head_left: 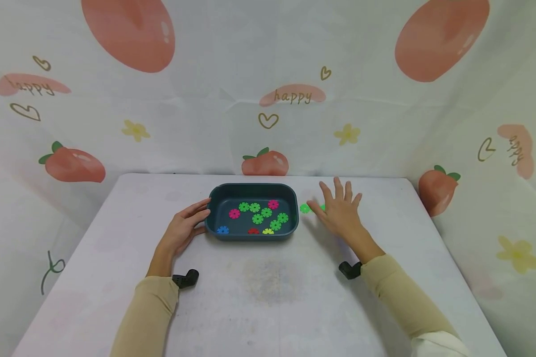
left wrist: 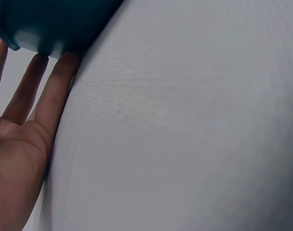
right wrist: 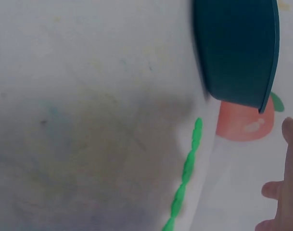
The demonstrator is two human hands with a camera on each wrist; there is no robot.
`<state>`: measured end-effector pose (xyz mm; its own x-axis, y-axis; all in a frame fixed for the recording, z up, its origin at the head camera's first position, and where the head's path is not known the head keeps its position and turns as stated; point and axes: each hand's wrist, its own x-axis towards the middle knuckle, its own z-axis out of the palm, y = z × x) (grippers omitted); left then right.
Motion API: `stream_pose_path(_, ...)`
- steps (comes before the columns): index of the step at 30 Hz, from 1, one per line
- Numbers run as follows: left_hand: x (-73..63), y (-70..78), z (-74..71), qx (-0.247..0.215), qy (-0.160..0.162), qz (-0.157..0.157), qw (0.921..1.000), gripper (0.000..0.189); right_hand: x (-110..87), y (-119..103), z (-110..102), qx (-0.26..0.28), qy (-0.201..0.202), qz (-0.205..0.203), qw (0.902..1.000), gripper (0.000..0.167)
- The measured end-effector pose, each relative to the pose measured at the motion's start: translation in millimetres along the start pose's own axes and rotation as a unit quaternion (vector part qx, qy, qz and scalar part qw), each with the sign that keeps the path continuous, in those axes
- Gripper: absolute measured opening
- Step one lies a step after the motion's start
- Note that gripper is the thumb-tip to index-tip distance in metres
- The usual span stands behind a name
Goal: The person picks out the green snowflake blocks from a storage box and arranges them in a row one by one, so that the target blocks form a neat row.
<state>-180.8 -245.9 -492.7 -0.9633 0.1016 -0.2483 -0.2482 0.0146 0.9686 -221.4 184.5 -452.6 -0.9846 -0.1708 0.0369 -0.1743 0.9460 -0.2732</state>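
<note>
A dark teal plastic tub point(head_left: 250, 238) sits on the table, holding several notched plastic discs in green, pink point(head_left: 234, 213), blue point(head_left: 222, 230), red and yellow. My left hand point(head_left: 182, 230) is at the tub's left end; its extended fingertips touch the outer wall point(left wrist: 55, 29) in the left wrist view. To the right of the tub, my right hand point(head_left: 341, 214) hovers with fingers spread, holding nothing. Beside its thumb lie green discs point(head_left: 304, 208), partly covered by the hand. The right wrist view shows them nearly edge-on as a green row point(right wrist: 187, 168).
The white table point(head_left: 268, 307) ends just behind the tub, where a printed cloth point(head_left: 205, 124) with peaches and hearts hangs. More of this cloth hangs at both sides. A black wrist mount point(head_left: 186, 278) sticks out at the left cuff, another point(head_left: 350, 270) at the right.
</note>
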Motion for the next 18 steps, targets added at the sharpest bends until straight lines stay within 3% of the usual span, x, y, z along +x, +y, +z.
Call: stream_pose_path(18,1.7,-0.7,-0.1,-0.006,0.0,0.001,1.0,0.064,14.8,-33.8,-16.7,-0.04,-0.029,-0.027,0.9984,0.085)
